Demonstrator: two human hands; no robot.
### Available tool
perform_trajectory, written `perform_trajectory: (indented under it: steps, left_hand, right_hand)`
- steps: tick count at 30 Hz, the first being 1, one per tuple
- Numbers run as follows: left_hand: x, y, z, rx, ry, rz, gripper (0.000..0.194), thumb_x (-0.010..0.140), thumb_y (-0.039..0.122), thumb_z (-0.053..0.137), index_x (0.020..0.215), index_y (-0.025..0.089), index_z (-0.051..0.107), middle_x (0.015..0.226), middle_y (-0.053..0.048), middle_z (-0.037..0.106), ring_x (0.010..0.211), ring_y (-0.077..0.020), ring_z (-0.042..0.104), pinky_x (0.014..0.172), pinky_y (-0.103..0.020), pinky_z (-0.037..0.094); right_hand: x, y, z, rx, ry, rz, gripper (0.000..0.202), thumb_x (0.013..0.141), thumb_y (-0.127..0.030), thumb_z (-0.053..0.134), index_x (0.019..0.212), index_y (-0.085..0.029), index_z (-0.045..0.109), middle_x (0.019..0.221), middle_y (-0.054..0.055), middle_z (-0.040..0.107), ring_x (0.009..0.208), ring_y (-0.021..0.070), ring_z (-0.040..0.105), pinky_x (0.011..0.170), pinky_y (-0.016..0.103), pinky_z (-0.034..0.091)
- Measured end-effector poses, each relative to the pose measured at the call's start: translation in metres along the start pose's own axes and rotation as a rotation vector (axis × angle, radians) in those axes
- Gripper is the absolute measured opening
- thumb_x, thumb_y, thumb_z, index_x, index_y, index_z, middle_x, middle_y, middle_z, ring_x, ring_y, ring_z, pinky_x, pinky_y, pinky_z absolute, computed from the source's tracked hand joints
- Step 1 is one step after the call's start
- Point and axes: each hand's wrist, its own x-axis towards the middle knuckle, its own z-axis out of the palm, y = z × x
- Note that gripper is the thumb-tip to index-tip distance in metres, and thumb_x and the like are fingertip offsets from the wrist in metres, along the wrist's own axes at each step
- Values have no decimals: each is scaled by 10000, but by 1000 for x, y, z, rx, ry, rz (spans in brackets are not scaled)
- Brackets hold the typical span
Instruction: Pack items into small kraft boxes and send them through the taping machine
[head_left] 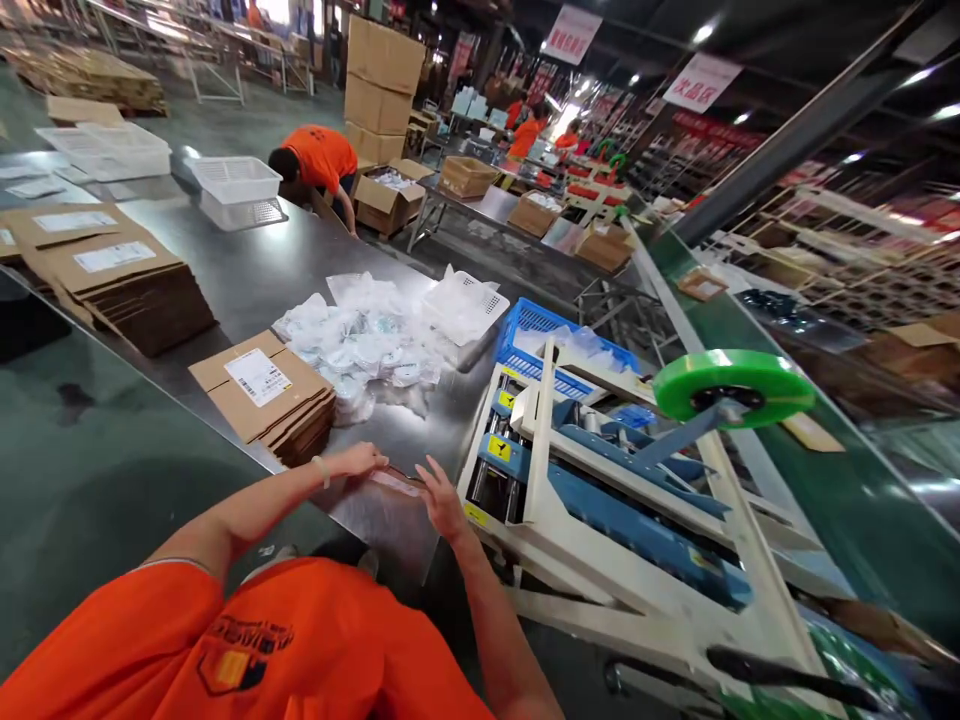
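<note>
At the near edge of the metal table, my left hand is closed on the left end of a small brown cardboard box. My right hand grips the box's right end, its fingers bent and slightly apart. Much of the box is hidden by the hands and seen at a steep angle. Just left of it lies a stack of flat cartons with a white label on top. Beyond the hands is a heap of clear plastic bags with pale contents that I cannot make out.
A carton-taping machine with a green tape roll stands right of the table. Behind are a white basket and a blue crate. More flat cartons lie left. A co-worker bends beyond the table.
</note>
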Motion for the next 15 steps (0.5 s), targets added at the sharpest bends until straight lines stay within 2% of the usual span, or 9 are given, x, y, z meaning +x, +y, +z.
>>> perform_trajectory:
  steps: [3, 5, 9, 12, 15]
  left_hand:
    - [23, 16, 0, -42, 57, -101, 470, 1069, 384, 471, 705, 169, 675, 632, -23, 512, 657, -174, 513, 644, -296, 398]
    - [39, 28, -1, -64, 90, -131, 438, 1045, 381, 508, 715, 167, 701, 651, -41, 551, 694, -187, 549, 684, -303, 422]
    - [52, 37, 0, -77, 85, -139, 404, 1001, 380, 597, 682, 172, 732, 625, -57, 585, 711, -205, 577, 729, -319, 463]
    - [46, 34, 5, -73, 59, -142, 415, 976, 365, 663, 615, 166, 712, 573, -50, 569, 671, -202, 567, 700, -318, 467]
    - [35, 36, 17, -59, 94, -112, 444, 1031, 392, 618, 683, 155, 762, 628, -62, 630, 701, -210, 621, 755, -323, 503]
  right_hand:
    - [-19, 5, 4, -134, 35, -73, 638, 979, -76, 558, 1598, -207, 642, 1696, 195, 582, 1665, 380, 464, 1268, 652, 524]
    - [-31, 4, 8, -172, 49, -139, 676, 974, -65, 575, 1639, -185, 590, 1681, 203, 599, 1695, 382, 413, 1287, 669, 504]
    - [-48, 2, 6, -136, 49, -264, 641, 966, -58, 560, 1601, -133, 590, 1572, 211, 691, 1681, 354, 445, 1264, 632, 548]
    - [-55, -5, 1, -100, 28, -342, 534, 978, -52, 534, 1491, -136, 657, 1531, 206, 715, 1631, 332, 522, 1239, 600, 578]
    - [-57, -15, 0, -103, 59, -418, 394, 1001, -54, 520, 1331, -142, 715, 1486, 211, 736, 1553, 320, 604, 1203, 568, 600]
